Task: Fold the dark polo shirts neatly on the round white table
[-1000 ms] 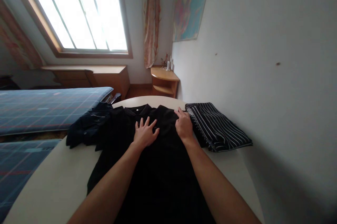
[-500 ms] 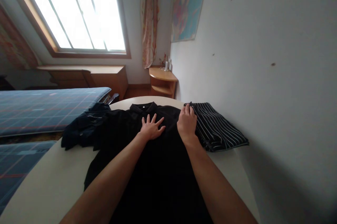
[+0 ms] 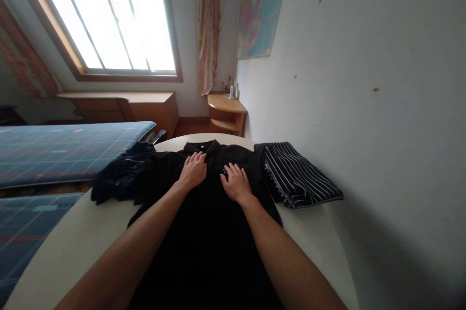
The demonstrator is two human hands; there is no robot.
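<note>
The item under inspection is a black collared shirt [image 3: 214, 232], spread on the round white table [image 3: 73, 247]. Its collar [image 3: 211, 147] lies toward the table's far edge; its body runs toward the near side, where the hem passes out of my sight.

The left hand [image 3: 192, 171] rests palm down on the chest just below the collar, fingers extended and close together. The right hand [image 3: 236, 184] rests on the other side of the chest, fingers slightly spread. Neither hand appears to clamp any fabric, though what lies under the palms cannot be verified. The two hands are apart.

Toward the right side of the table lies a striped cloth [image 3: 302, 174], folded, next to one sleeve; whether they overlap I cannot tell. Toward the left edge of the table a dark blue garment [image 3: 120, 179] lies bunched by the other sleeve.

Handling assessment: the shirt should be light and limp, soft enough to crease or drag under pressure, with no evident risk of breakage. The collar looks somewhat stiffer than the body. Sound holding points would be the shoulder seams or side edges, gripped in pairs; a single pinch mid-chest would likely bunch the cloth.
</note>
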